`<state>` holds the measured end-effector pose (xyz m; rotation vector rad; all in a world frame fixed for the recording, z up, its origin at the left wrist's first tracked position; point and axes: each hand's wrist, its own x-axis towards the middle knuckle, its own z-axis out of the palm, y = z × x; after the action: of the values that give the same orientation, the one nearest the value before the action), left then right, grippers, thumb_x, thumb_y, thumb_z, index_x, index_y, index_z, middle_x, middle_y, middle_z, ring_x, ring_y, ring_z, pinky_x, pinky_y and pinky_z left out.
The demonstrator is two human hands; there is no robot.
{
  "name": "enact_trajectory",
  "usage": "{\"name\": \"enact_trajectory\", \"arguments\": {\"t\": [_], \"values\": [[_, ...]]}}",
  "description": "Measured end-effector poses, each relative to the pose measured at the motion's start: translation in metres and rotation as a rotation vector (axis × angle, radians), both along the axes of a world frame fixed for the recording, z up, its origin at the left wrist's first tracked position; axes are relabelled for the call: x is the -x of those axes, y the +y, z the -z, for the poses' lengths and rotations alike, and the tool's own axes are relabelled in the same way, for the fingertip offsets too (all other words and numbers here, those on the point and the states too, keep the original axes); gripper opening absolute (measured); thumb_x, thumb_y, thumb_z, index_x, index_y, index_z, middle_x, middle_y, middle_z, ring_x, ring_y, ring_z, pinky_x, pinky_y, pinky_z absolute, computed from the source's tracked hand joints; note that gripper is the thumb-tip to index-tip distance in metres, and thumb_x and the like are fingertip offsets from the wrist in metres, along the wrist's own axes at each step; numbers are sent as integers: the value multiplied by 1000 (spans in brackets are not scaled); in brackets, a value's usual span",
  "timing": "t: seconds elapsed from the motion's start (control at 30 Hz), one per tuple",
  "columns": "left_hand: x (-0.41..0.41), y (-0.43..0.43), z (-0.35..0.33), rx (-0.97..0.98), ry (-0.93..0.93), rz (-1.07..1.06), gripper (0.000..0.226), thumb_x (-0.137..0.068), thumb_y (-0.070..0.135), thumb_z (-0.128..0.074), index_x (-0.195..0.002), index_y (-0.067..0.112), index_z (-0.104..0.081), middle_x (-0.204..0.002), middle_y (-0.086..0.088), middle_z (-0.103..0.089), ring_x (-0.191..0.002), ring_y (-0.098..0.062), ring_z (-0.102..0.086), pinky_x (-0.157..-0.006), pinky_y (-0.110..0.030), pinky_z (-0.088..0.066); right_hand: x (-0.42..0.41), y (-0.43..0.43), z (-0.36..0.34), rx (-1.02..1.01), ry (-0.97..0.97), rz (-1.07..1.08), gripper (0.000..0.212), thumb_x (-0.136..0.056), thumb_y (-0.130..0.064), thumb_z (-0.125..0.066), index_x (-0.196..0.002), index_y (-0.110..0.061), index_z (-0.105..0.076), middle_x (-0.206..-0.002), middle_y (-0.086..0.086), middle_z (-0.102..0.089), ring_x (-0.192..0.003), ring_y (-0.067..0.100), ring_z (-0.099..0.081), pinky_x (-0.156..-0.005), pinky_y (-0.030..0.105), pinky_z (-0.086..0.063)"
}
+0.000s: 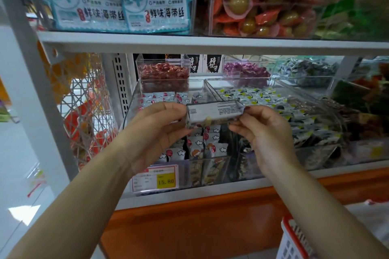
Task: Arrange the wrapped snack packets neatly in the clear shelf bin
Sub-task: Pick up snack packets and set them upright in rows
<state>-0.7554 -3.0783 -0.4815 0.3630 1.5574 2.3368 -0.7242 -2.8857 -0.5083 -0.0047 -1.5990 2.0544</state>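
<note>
**Just over the clear shelf bin [130, 107], a snack packet [214, 112] held at both ends**

Head view: the left hand [160, 126] pinches the left end of the flat, rectangular, glossy grey-white wrapper; the right hand [263, 132] pinches the right end. It lies level between them. The rigid, transparent box beneath holds small crinkly white packets [197, 143]; a yellow price tag [155, 177] fronts it.

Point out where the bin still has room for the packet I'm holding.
The bin seems bare at its back right corner, beside the candy box, and in the dark gap right of the front packets. The back packets lie crowded. The left hand and held packet hide the middle.
</note>
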Motion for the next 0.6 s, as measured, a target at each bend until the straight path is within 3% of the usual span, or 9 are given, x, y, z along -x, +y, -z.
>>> {"name": "enact_trajectory", "arguments": {"t": [0.1, 0.2, 0.27, 0.37, 0.47, 0.53, 0.6], "values": [[-4, 1, 2, 69, 25, 4, 36, -72, 13, -63, -104, -1, -57, -101, -17, -69, -91, -27, -69, -71, -27, -58, -1, -2, 1, -54, 4, 51, 12, -86, 3, -58, -80, -6, -63, -74, -1, -70, -65, 13, -69, -64, 22, -57], [-4, 3, 3, 171, 114, -101, 22, -79, 1, -61, -100, 7, -61, -100, -13, -66, -81, -18, -69, -66, -20, -56, -1, -3, -2, -66, -8, 37, 17, -87, 2, -56, -75, -8, -63, -85, 8, -68, -70, 14, -70, -60, 26, -58], [-3, 2, 3, 264, 210, -157, 23, -82, 0, -61, -101, 13, -62, -103, -7, -68, -85, -14, -68, -67, -17, -54, -2, -2, -3, -95, 6, -42, 14, -87, -6, -59, -78, -14, -67, -85, 2, -69, -77, 13, -69, -60, 31, -59], [-4, 2, 2, 371, 349, -184, 26, -81, 2, -64, -101, 18, -63, -100, 3, -71, -87, -10, -68, -71, -18, -55, -2, -1, 1, -367, -17, -58, 14, -84, -22, -66, -93, -31, -70, -93, -9, -70, -90, 10, -67, -74, 33, -57], [-6, 4, 1, 370, 402, -178, 25, -81, 0, -63, -100, 16, -63, -100, 1, -71, -89, -11, -68, -75, -18, -55, -3, -6, 1, -417, -23, -7, 11, -84, -23, -66, -79, -30, -74, -80, -6, -70, -82, 11, -65, -77, 37, -55], [-8, 5, -1, 391, 436, -158, 26, -80, -1, -64, -100, 16, -63, -100, 2, -70, -91, -8, -67, -75, -15, -53, -3, -7, 0, -401, -4, 54, 17, -85, -24, -65, -71, -21, -73, -70, 9, -65, -69, 20, -61, -65, 33, -50], [-11, 7, -2, 476, 499, -153, 27, -81, 2, -65, -100, 20, -63, -100, 5, -69, -91, -3, -65, -74, -12, -51, -2, -6, 0, -417, 13, 109, 23, -86, -24, -64, -65, -16, -70, -63, 12, -60, -63, 26, -57, -58, 33, -46]]}}
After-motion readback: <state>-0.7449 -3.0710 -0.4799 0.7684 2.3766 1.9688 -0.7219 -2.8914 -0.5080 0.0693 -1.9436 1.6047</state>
